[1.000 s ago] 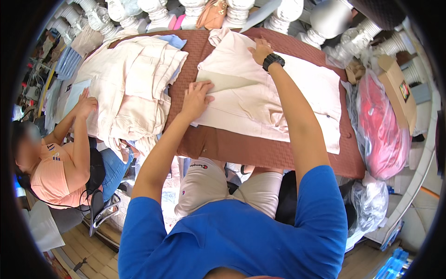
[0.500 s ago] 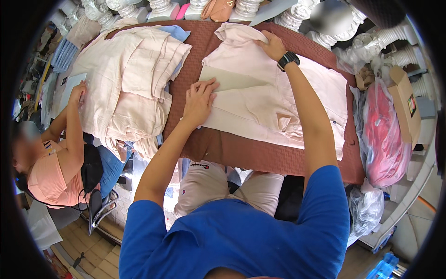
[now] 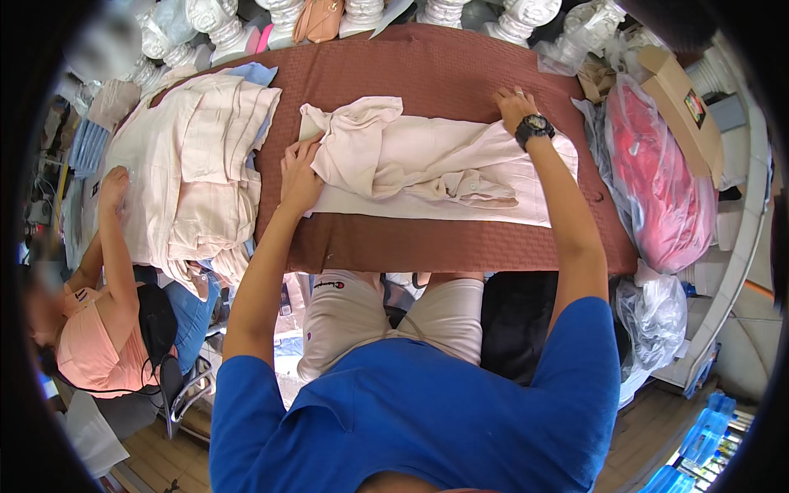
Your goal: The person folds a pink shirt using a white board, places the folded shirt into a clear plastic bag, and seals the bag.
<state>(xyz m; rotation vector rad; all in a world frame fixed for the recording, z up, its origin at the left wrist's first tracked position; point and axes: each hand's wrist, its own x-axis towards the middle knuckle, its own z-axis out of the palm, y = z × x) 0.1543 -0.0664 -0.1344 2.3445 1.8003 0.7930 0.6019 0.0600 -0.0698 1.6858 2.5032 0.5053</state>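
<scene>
L forearm (image 3: 259, 267) & R forearm (image 3: 569, 214) reach fwd over the near edge of the surface (image 3: 353, 242), bare, set wide apart, both angled slightly inward. L hand (image 3: 302, 175) is L of ctr, approx midway btw near & far edges, back up, fingers bent & pointing fwd; can't tell if they're pinching. R hand (image 3: 518, 112) is farther out, twd the far R corner, palm down, fingers loosely spread & pointing fwd & a bit L.

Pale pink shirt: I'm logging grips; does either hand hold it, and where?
The left hand touches the shirt at its left edge; pinching or pressing cannot be told. The right hand, by the far edge, shows no grip.
</scene>
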